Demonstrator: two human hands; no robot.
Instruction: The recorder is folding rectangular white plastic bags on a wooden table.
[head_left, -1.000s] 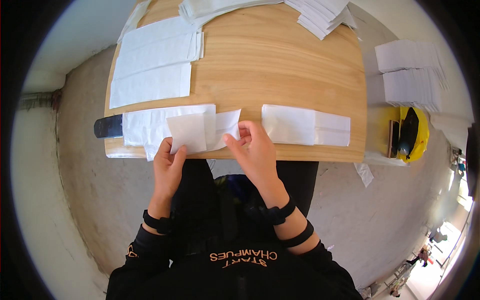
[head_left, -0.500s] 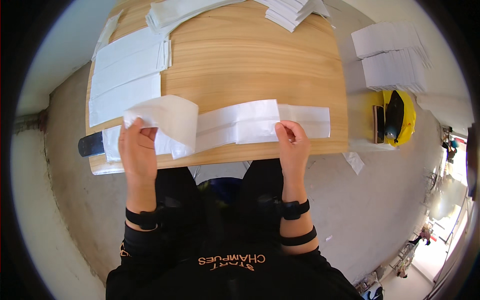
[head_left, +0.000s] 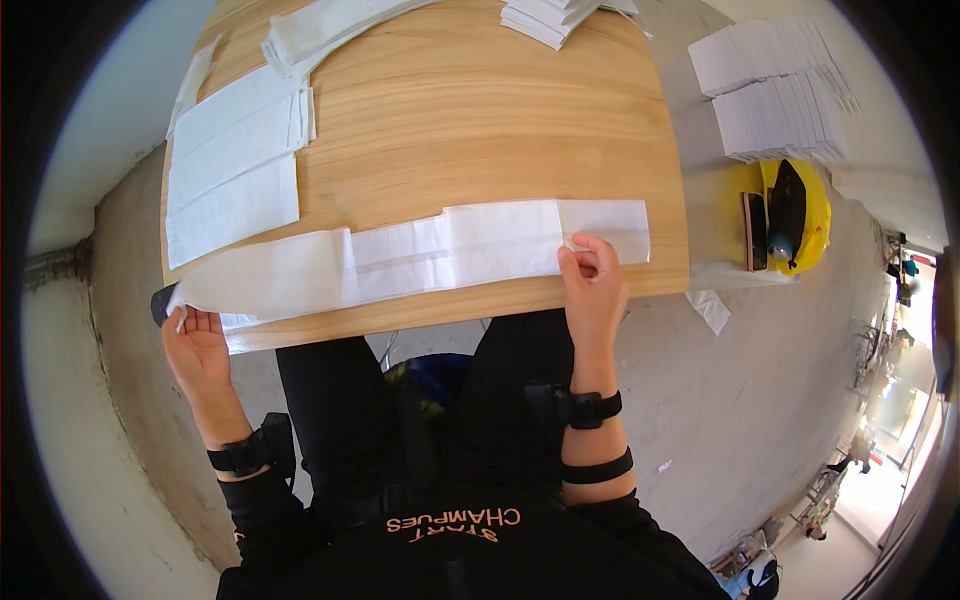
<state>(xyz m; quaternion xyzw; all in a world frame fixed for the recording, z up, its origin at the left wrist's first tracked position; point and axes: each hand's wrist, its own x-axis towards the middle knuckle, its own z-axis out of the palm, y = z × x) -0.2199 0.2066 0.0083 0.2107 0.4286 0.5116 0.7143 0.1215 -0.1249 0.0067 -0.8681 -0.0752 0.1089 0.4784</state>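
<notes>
Along the table's near edge lies a long row of thin, slightly glossy white sheets (head_left: 400, 250), overlapping or folded in sections. My left hand (head_left: 200, 348) is at the row's left end, fingers closed on the corner of the leftmost white sheet (head_left: 275, 272), which lies mostly flat with its near edge a little raised. My right hand (head_left: 597, 290) pinches the white sheet's edge where a section meets the rightmost piece (head_left: 610, 225). Beside my left fingertips, a dark rounded object (head_left: 163, 303) sticks out past the table edge, partly covered by the sheet.
Stacks of white sheets (head_left: 235, 165) lie at the left of the wooden table (head_left: 480, 130), with more bundles (head_left: 550, 20) at its far side. Right of the table are white stacks (head_left: 775, 110), a yellow container (head_left: 815, 230) holding a dark object, and a phone-like item (head_left: 753, 232).
My left hand has drawn the curled white sheet leftward and down, so it now lies nearly flat. My right hand stays at about the same spot, still pinching. The view has shifted slightly.
</notes>
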